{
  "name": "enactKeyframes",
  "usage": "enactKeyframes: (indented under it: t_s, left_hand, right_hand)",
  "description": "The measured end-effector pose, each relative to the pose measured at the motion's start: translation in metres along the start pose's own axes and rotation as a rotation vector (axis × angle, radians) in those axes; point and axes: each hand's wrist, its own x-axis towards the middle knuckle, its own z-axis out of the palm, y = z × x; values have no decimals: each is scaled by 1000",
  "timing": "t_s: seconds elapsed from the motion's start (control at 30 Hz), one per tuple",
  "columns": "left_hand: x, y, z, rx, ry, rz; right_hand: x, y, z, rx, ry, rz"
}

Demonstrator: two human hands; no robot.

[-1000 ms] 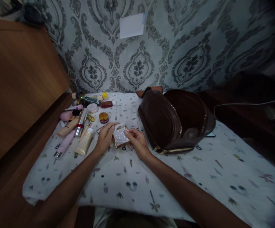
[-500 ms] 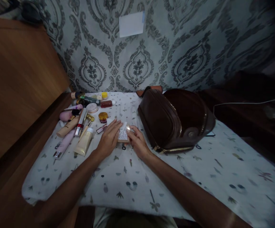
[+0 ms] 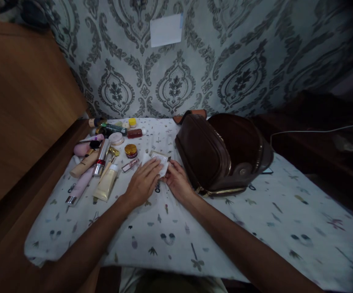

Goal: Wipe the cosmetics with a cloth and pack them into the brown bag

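With the glittery case [image 3: 159, 155] held just left of the brown bag [image 3: 200, 154], the work in hand appears to be a wiping of its surface. The left hand [image 3: 142, 183] lies palm down, fingers extended and close together over a white tissue [image 3: 164, 169] that rests against the case; whether its thumb pinches the tissue cannot be told. The right hand [image 3: 178, 179], nearer the bag, is closed on the case's edge between bent fingers and thumb. Any further wiping would call for a steady right grip and light, flat pressure from the left.

Materials: the case is flat and angular, its face grainy and sparkling; the tissue is thin, matte and crumpled. The bag is of smooth, dark, leather-like stuff with rounded sides, a metallic zip and a gaping top. Farther left of the bag, beyond the hands, lie a squat jar [image 3: 130, 151] with a shiny golden lid, a small pink package [image 3: 130, 165], a soft cream tube [image 3: 106, 184] flattened at one end, and a glossy silver cylinder [image 3: 102, 156] with a red band. Beneath the bag spreads a softly wrinkled, printed white cloth [image 3: 152, 252].
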Motion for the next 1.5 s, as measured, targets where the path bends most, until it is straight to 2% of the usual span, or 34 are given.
enactKeyframes:
  t_s: [0.13, 0.27, 0.5, 0.7, 0.9, 1.03, 1.23, 1.37, 1.5]
  left_hand:
    - [1, -3, 1, -66, 113, -130]
    - [2, -6, 4, -250, 212, -317]
    - [8, -10, -1, -403, 337, -483]
    - [10, -10, -6, -446, 405, -528]
    - [9, -20, -6, -524, 422, -556]
    - [9, -23, -5, -572, 454, -561]
    - [11, -25, -2, -777, 539, -577]
    - [13, -23, 1, -847, 534, -644]
    - [13, -15, 1, -942, 443, -675]
  right_hand:
    - [-1, -2, 0, 10, -26, 14]
    - [-1, -2, 0, -6, -55, 19]
    - [0, -1, 0, -46, -76, 18]
    - [1, -1, -1, -77, -87, 18]
    - [-2, 0, -2, -129, -121, 45]
    - [-4, -3, 1, -45, -130, 79]
    - [-4, -3, 4, 144, -246, 160]
    - [0, -3, 1, 236, -193, 165]
    - [3, -5, -3, 266, -143, 140]
